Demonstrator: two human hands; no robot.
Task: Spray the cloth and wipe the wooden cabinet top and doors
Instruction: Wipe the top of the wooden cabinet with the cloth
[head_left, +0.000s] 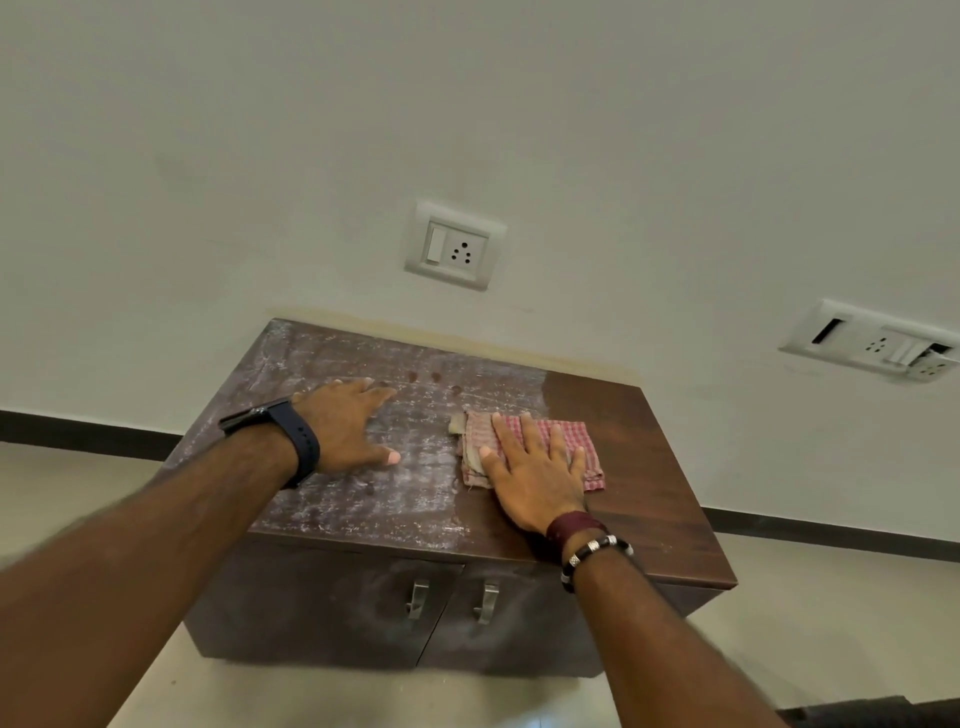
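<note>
Wiping is under way: the cloth (535, 447), a folded red-checked rag, lies flat on the cabinet top (623, 415) with the right hand (535, 475) spread open over it, palm down and fingers splayed, pressing rather than gripping. To the right of that hand and beyond its fingertips the wood shows dark and clean, so that end looks done. To its left the top is dull with pale dust and streaks, plus a few dark spots, and this larger share looks unwiped. The left hand (345, 428) rests flat and open on that dusty part, holding nothing and seeming only to brace; a watch (275, 421) sits on its wrist. Below the hands, the two doors (363, 613) with their metal handles (418, 597) carry a grey film and look untouched. No spray bottle is in view, and whether the cloth is damp cannot be told. By my estimate less than half the top is finished, with the remainder of it and both doors left. Behind the cabinet the wall carries a socket plate (454, 247) above the hands.
</note>
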